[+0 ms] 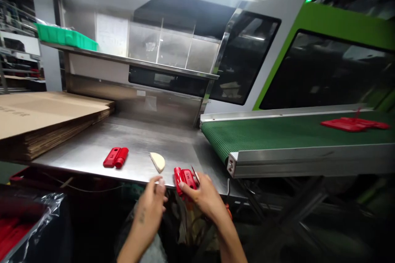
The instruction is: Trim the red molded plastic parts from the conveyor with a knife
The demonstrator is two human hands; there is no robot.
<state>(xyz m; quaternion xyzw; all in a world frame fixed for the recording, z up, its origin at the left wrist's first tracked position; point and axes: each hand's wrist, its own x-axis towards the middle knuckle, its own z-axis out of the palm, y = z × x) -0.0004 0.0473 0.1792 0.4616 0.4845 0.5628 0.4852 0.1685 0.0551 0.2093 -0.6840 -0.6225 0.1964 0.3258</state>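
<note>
My right hand [205,195] is closed on a red plastic part [185,177] at the front edge of the steel table, thumb across its near side. A thin pointed sliver shows by the index finger; I cannot make out whether it belongs to the part. My left hand [151,201] hovers just left of it, fingers loosely curled and apart, with nothing visible in them. Beyond the left hand a pale half-round piece [158,162] lies on the table. Farther left rests a second red plastic part [116,157], with a flat half and a rounded half.
Stacked cardboard sheets [55,111] cover the table's left end. A green conveyor belt [265,131] on the right carries a red moulded piece [353,123]. A green tray [66,37] sits on the shelf above. At lower left stands a plastic-lined bin [46,218] containing red pieces.
</note>
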